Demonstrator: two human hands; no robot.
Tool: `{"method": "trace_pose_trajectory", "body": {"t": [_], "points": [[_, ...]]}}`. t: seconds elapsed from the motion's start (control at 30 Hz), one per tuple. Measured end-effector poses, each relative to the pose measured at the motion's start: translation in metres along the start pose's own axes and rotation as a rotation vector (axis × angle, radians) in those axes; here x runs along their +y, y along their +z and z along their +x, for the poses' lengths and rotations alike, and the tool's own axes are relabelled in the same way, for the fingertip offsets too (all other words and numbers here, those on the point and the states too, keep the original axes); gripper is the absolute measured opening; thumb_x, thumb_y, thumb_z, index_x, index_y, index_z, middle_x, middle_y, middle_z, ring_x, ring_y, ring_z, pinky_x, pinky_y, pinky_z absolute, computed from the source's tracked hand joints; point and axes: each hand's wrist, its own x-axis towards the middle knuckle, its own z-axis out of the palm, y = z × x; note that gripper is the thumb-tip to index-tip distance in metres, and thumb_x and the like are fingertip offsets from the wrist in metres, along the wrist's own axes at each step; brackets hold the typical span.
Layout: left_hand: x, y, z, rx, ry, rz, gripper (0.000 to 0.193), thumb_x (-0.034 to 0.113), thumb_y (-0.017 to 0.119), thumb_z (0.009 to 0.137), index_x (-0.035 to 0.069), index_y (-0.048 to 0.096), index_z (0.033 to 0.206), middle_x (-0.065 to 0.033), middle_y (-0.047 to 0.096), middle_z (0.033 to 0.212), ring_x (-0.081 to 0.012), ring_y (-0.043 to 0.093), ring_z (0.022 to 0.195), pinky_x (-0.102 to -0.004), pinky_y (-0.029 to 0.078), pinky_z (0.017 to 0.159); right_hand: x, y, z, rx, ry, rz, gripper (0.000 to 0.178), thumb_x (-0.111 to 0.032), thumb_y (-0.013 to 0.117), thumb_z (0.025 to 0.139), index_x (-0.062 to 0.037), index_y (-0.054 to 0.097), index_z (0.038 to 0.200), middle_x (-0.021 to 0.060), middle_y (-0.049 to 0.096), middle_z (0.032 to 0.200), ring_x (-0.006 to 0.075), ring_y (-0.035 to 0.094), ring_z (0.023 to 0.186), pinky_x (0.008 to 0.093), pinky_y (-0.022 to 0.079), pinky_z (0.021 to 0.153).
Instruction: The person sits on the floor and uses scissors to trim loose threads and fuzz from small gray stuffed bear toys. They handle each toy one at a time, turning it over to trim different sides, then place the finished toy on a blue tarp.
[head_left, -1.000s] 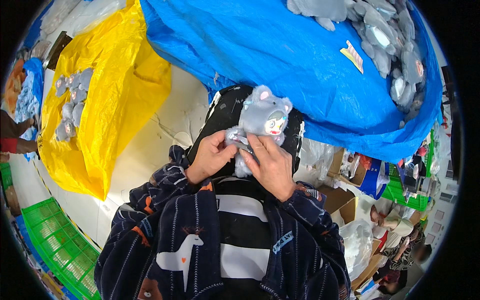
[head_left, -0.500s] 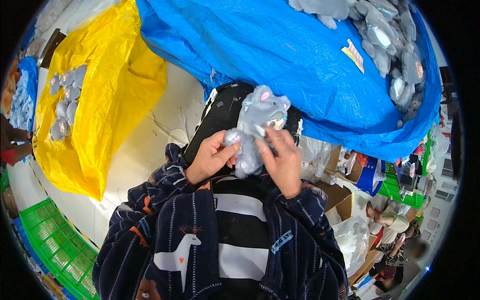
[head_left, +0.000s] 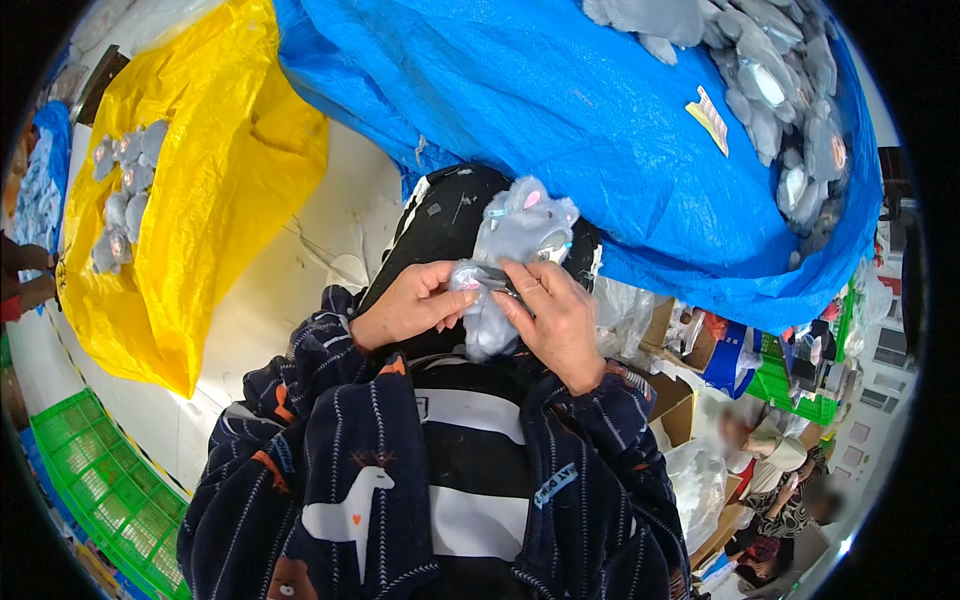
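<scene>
A grey plush toy (head_left: 518,232) with pink inner ears rests on my lap, its head pointing away from me. My left hand (head_left: 408,306) pinches the toy's small rounded limb, which has a pink patch. From the right, my right hand (head_left: 560,325) grips a small dark metal tool (head_left: 494,281) between thumb and fingers. The tool's narrow tip meets the fur of that limb, close to my left fingertips. My fingers partly cover the tool, so its exact kind cannot be made out. Part of the toy's body is hidden behind my right hand.
A blue sheet (head_left: 600,150) spreads ahead, with many grey plush pieces (head_left: 775,90) piled at its right. On the left, a yellow sack (head_left: 225,170) bears several grey plush pieces (head_left: 125,190). A green crate (head_left: 100,480) lies lower left; boxes and people are at right.
My right hand has moved left and down to the limb, and the dark metal tool now shows in its fingers. The left hand keeps its pinch on the limb.
</scene>
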Motion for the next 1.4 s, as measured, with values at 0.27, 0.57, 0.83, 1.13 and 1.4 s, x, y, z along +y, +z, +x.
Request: {"method": "trace_pose_trajectory", "body": {"t": [0.27, 0.57, 0.83, 1.13, 1.4], "points": [[0.004, -0.008, 0.006, -0.078, -0.025, 0.080, 0.013, 0.015, 0.057, 0.091, 0.004, 0.058, 0.096, 0.0020, 0.056, 0.071, -0.0035, 0.050, 0.058, -0.0191, 0.041, 0.050, 0.000, -0.010, 0.019, -0.151, -0.106, -0.089, 0.032, -0.018, 0.067, 0.076, -0.0070, 0.060, 0.105, 0.0047, 0.051, 0.081, 0.0212, 0.056, 0.074, 0.0327, 0.046, 0.063], [0.001, -0.014, 0.010, -0.147, -0.031, 0.064, 0.014, 0.016, 0.058, 0.091, 0.003, 0.058, 0.090, 0.0025, 0.052, 0.064, -0.0045, 0.049, 0.055, -0.0202, 0.039, 0.050, 0.001, -0.020, 0.041, -0.322, -0.259, -0.127, 0.031, -0.018, 0.066, 0.075, -0.0062, 0.059, 0.104, 0.0053, 0.052, 0.081, 0.0221, 0.055, 0.076, 0.0331, 0.045, 0.068], [0.000, -0.015, 0.010, -0.124, -0.057, -0.005, 0.013, 0.017, 0.057, 0.091, 0.003, 0.057, 0.092, 0.0022, 0.052, 0.066, -0.0054, 0.049, 0.054, -0.0205, 0.040, 0.049, 0.011, 0.007, 0.021, 0.039, 0.476, 0.783, 0.042, -0.011, 0.069, 0.079, 0.0001, 0.054, 0.117, 0.0069, 0.060, 0.102, 0.0088, 0.055, 0.079, 0.0234, 0.047, 0.073], [0.006, -0.010, 0.005, -0.054, -0.031, 0.062, 0.013, 0.014, 0.057, 0.090, 0.002, 0.058, 0.095, 0.0017, 0.054, 0.067, -0.0043, 0.050, 0.056, -0.0204, 0.040, 0.050, -0.002, 0.029, 0.027, -0.104, 0.068, 0.125, 0.027, -0.005, 0.066, 0.069, -0.0078, 0.051, 0.091, 0.0092, 0.052, 0.080, 0.0315, 0.058, 0.070, 0.0405, 0.047, 0.059], [-0.007, -0.018, 0.009, -0.126, 0.024, -0.095, 0.015, 0.015, 0.050, 0.094, 0.001, 0.056, 0.094, -0.0023, 0.056, 0.071, -0.0097, 0.055, 0.065, -0.0234, 0.046, 0.060, 0.017, 0.023, 0.000, 0.377, 0.676, 0.607, 0.018, -0.018, 0.060, 0.088, -0.0013, 0.056, 0.084, 0.0047, 0.052, 0.061, 0.0125, 0.049, 0.052, 0.0270, 0.039, 0.048]]}}
